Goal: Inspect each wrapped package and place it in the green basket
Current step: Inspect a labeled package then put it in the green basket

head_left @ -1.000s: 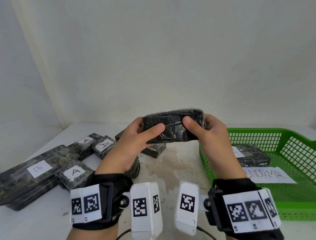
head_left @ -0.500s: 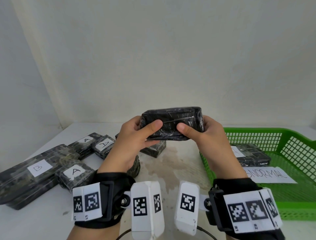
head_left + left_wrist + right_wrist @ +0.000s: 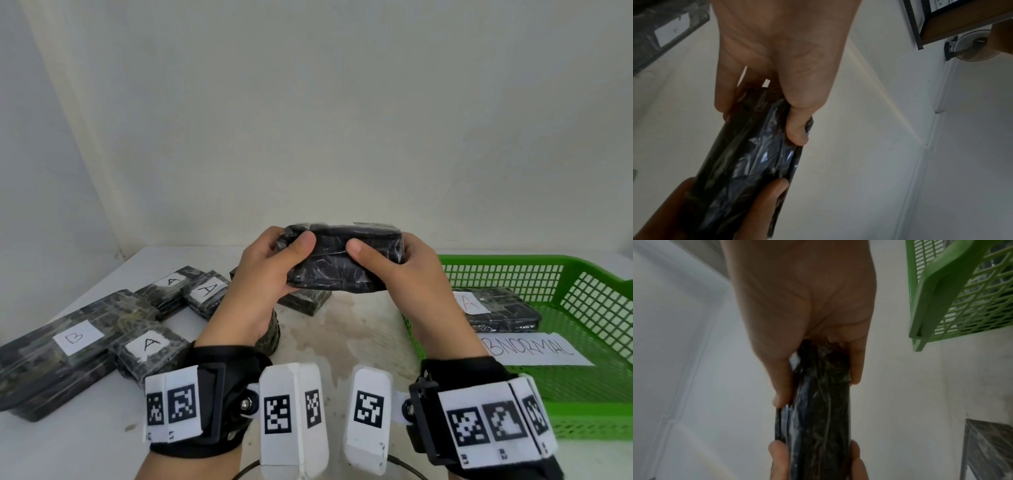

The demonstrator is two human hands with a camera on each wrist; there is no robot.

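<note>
Two hands on one black package (image 3: 342,262), raised clear of the table (image 3: 356,329) and held level for a look at its long side. Left hand (image 3: 265,274) wrapped round the left end, thumb across the near face, fingers behind; right hand (image 3: 411,270) the same at the right end. Thumbs set near the ends, probably to leave the middle of the wrap bare for checking. Glossy, crinkled film plain in both wrist views, with no label on the faces in sight.

Just right of the grip and lower: green basket (image 3: 582,425), already holding one package marked A (image 3: 496,308) and a paper sheet (image 3: 537,349) lettered "BNORMAL", first letter hidden behind the wrist. Left of the grip and below: more labelled packages (image 3: 147,346) on the table, another small one (image 3: 305,301) directly beneath the held one.

Likely mid-inspection; short carry to the right for the drop. Slippery film, so a firm hold at both ends sensible.
</note>
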